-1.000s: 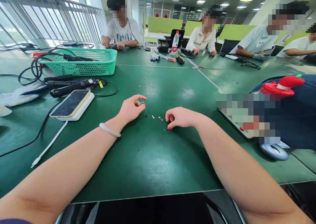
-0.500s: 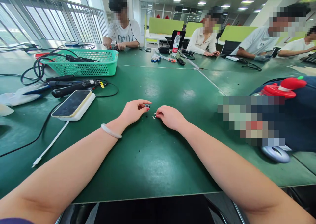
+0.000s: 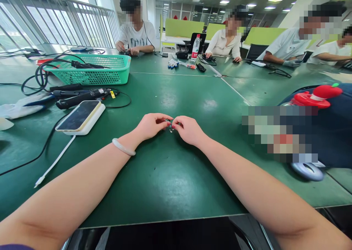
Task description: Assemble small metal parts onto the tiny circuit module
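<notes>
My left hand point(image 3: 152, 126), with a pale bangle point(image 3: 123, 147) at the wrist, is closed in a pinch. Between its thumb and fingers is a small dark-and-silver part point(image 3: 169, 121), mostly covered by the fingertips. My right hand point(image 3: 189, 129) meets it from the other side, thumb and fingers pinched together at that part. Whatever the right fingers grip is too small and hidden to name. Just below the fingertips, tiny whitish pieces point(image 3: 171, 130) lie on the green table point(image 3: 170, 176).
On the left are a phone point(image 3: 79, 116) on a white block, a cable, black handheld devices point(image 3: 82, 97), a glove point(image 3: 23, 105) and a green basket point(image 3: 90, 73). A dark bag point(image 3: 330, 132) and a round lilac object point(image 3: 308, 171) lie right. Several people sit across the table.
My left hand has moved right with the small part, and the two hands' fingertips now meet. The right hand has shifted slightly left. Across the table, a person's hands have moved apart.
</notes>
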Available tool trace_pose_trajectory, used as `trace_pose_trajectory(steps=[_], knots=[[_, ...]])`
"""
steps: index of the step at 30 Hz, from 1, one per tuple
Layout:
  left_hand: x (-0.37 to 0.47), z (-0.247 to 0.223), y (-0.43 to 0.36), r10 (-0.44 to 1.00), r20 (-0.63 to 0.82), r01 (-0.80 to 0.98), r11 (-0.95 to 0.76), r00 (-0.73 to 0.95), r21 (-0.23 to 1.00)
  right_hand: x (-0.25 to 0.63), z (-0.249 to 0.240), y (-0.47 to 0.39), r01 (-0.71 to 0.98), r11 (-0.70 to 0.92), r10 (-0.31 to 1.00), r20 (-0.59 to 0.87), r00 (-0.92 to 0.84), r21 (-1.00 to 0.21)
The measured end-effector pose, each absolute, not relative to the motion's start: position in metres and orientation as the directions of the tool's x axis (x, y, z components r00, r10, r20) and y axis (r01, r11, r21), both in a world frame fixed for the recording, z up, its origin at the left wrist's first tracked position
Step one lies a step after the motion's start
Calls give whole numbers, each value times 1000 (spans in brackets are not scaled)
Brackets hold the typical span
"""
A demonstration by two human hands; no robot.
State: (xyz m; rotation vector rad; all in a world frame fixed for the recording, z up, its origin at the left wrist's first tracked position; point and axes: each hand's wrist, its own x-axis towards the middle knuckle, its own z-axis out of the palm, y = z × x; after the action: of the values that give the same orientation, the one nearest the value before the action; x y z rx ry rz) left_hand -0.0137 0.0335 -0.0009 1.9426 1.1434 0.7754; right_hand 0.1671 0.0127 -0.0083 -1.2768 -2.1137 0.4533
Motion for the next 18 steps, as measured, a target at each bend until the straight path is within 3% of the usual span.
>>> trace_pose_trajectory(steps=[7,18], knots=[[-13,-1,33,881,136,369,-324,454,871,164,-2,6,638,465,879,407,-250,-613],[-13,-2,35,877,136,310,-303,462,901,166,3,2,648,552,822,471,-319,-525]])
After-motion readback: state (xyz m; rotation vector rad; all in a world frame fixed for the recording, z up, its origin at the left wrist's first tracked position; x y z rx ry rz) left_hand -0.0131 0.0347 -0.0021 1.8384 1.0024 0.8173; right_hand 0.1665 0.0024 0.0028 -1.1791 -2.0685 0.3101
